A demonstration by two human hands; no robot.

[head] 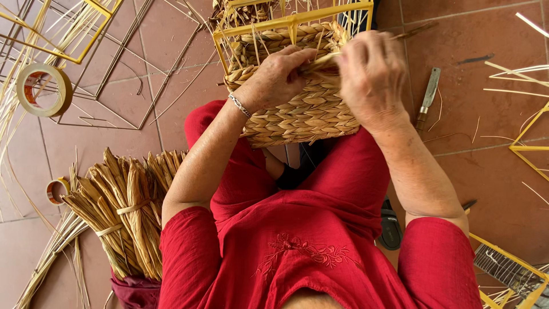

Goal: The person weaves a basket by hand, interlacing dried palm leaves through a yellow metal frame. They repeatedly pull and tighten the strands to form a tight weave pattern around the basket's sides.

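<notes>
A half-woven straw basket (pixel 303 109) on a yellow wire frame (pixel 294 22) rests on my lap, against my red clothes. My left hand (pixel 274 77), with a bracelet at the wrist, presses on the basket's upper woven rows and pinches a pale straw strand (pixel 320 59). My right hand (pixel 372 74) grips the same strand at the basket's right top edge, fingers curled over it.
Tied bundles of straw (pixel 123 212) lie on the tiled floor at my left. Two tape rolls (pixel 43 88) (pixel 57 190) and bare wire frames (pixel 80 34) sit further left. A knife (pixel 428 97) lies to the right, with more yellow frames (pixel 529 149) and loose straws.
</notes>
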